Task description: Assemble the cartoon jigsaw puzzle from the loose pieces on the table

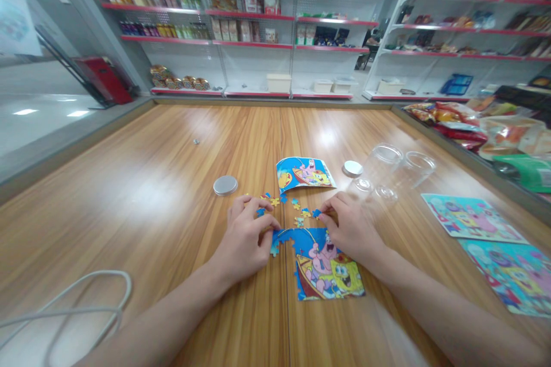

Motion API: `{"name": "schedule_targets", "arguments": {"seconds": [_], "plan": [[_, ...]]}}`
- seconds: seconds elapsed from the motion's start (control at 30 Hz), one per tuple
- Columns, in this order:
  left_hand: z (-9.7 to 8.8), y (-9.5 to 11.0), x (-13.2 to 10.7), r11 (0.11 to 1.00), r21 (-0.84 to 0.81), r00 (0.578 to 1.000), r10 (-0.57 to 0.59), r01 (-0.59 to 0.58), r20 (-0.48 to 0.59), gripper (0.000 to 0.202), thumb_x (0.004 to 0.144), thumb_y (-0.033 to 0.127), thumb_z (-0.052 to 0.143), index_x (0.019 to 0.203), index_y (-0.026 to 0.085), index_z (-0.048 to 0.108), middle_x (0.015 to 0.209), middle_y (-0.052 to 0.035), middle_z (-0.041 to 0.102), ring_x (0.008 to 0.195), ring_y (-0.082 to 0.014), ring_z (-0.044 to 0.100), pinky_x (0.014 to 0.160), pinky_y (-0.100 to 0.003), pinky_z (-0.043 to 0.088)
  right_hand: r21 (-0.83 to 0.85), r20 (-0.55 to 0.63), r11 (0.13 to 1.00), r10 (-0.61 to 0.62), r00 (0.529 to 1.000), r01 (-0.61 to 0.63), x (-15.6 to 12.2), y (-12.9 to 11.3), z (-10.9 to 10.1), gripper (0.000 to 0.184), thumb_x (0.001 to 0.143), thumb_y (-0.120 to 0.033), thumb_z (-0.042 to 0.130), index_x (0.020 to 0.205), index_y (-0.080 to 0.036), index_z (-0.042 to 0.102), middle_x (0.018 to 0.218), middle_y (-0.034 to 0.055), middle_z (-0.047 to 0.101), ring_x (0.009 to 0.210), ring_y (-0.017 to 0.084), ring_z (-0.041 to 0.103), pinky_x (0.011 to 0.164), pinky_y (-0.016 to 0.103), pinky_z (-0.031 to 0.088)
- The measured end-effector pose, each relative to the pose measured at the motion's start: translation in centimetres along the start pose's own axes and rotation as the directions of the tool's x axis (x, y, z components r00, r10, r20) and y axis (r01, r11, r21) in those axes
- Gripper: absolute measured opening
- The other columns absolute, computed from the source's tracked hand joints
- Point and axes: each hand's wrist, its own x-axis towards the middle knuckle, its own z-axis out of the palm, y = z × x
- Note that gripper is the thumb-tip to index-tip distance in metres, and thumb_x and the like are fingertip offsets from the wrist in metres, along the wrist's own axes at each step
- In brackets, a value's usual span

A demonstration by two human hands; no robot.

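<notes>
A partly joined cartoon jigsaw puzzle [321, 269] lies on the wooden table, its left edge jagged and incomplete. My left hand [248, 235] is at its upper left corner, thumb and index finger closed on a blue puzzle piece [274, 249] there. Just above the puzzle, my right hand [350, 228] pinches a small blue puzzle piece [317, 213] between thumb and index finger. Several loose pieces, among them a yellow one [305, 213] and a light one [299, 222], are scattered between the hands. Behind them stands a curved picture card [305, 174] with the same scene.
Two clear plastic jars [385, 163] stand at the right, near a white lid [352, 168]. A silver lid [225, 185] is at the left. Two cartoon pictures [473, 217] lie far right. A looped white cable [123, 292] occupies the front left. Stocked shelves [253, 45] line the back.
</notes>
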Motion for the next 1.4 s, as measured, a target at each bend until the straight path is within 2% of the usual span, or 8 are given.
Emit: {"name": "schedule_targets", "arguments": {"seconds": [0.2,0.47,0.73,0.83,0.93,1.0,1.13,1.4], "plan": [[-0.4,0.2,0.2,0.999,-0.035,0.998,-0.017,0.015,-0.058,0.021,0.081,0.007,0.058,0.087,0.023,0.071,0.114,-0.0075,0.059,0.115,-0.0298,0.047,0.100,-0.054,0.040,0.027,0.000,0.999,-0.019,1.000,0.019,0.0,0.2,0.2,0.007,0.086,-0.012,0.061,0.088,-0.018,0.064,0.093,0.0053,0.062,0.086,0.021,0.061,0.076,0.034,0.046],[-0.5,0.7,0.1,0.999,-0.037,0.998,-0.006,0.008,0.070,0.021,0.078,0.009,0.061,0.087,0.024,0.071,0.123,-0.0082,0.054,0.127,-0.0345,0.039,0.103,-0.059,0.036,0.042,-0.002,0.999,-0.028,1.000,0.028,0.0,-0.2,0.0,0.006,0.086,-0.011,0.062,0.086,-0.017,0.063,0.091,0.0053,0.062,0.086,0.021,0.060,0.076,0.034,0.046],[-0.5,0.6,0.1,0.999,-0.038,0.996,0.010,-0.006,0.083,0.020,0.080,0.008,0.059,0.087,0.023,0.070,0.124,-0.0082,0.054,0.127,-0.0339,0.038,0.104,-0.059,0.036,0.097,0.023,0.976,-0.198,0.980,0.195,-0.1,-0.3,0.2,0.012,0.086,-0.009,0.061,0.080,-0.019,0.059,0.087,0.0043,0.062,0.087,0.021,0.058,0.080,0.036,0.046],[-0.4,0.6,0.1,0.999,-0.040,0.996,0.016,-0.013,0.085,0.019,0.080,0.009,0.059,0.087,0.023,0.070,0.125,-0.0082,0.054,0.128,-0.0338,0.038,0.104,-0.058,0.036,0.102,0.005,0.969,-0.227,0.974,0.226,-0.2,-0.4,0.3,0.009,0.089,-0.010,0.060,0.091,-0.018,0.064,0.094,0.0058,0.063,0.093,0.022,0.058,0.085,0.038,0.047],[-0.4,0.6,0.2,0.999,-0.044,0.996,0.025,-0.022,0.081,0.019,0.081,0.009,0.059,0.087,0.023,0.070,0.124,-0.0080,0.054,0.128,-0.0338,0.038,0.105,-0.058,0.036,0.105,-0.006,0.959,-0.263,0.965,0.262,-0.3,-0.5,0.5,0.025,0.093,-0.015,0.060,0.116,-0.021,0.066,0.103,0.0074,0.062,0.097,0.023,0.058,0.087,0.040,0.048],[-0.4,0.6,0.2,0.998,-0.052,0.996,0.035,-0.031,0.079,0.020,0.082,0.009,0.058,0.089,0.023,0.071,0.124,-0.0077,0.054,0.127,-0.0335,0.039,0.105,-0.059,0.035,0.084,0.014,0.952,-0.296,0.955,0.294,-0.3,-0.7,0.7,0.029,0.095,-0.021,0.062,0.123,-0.025,0.067,0.105,0.0078,0.061,0.096,0.023,0.057,0.086,0.041,0.048],[-0.5,0.6,0.1,0.996,-0.064,0.995,0.060,-0.055,0.082,0.025,0.082,0.007,0.057,0.091,0.025,0.072,0.127,-0.0064,0.053,0.128,-0.0330,0.038,0.105,-0.059,0.036,0.045,0.054,0.940,-0.339,0.939,0.337,-0.5,-1.0,0.9,0.021,0.095,-0.027,0.063,0.114,-0.027,0.073,0.102,0.0079,0.057,0.095,0.023,0.056,0.084,0.041,0.048],[-0.2,0.4,0.1,0.994,-0.071,0.993,0.090,-0.084,0.078,0.029,0.079,0.004,0.057,0.091,0.025,0.072,0.126,-0.0067,0.053,0.128,-0.0337,0.037,0.105,-0.059,0.036,0.057,0.019,0.937,-0.345,0.938,0.344,-0.4,-1.0,1.2,0.017,0.099,-0.025,0.057,0.105,-0.020,0.072,0.100,0.0082,0.059,0.094,0.022,0.055,0.084,0.040,0.047]]}}
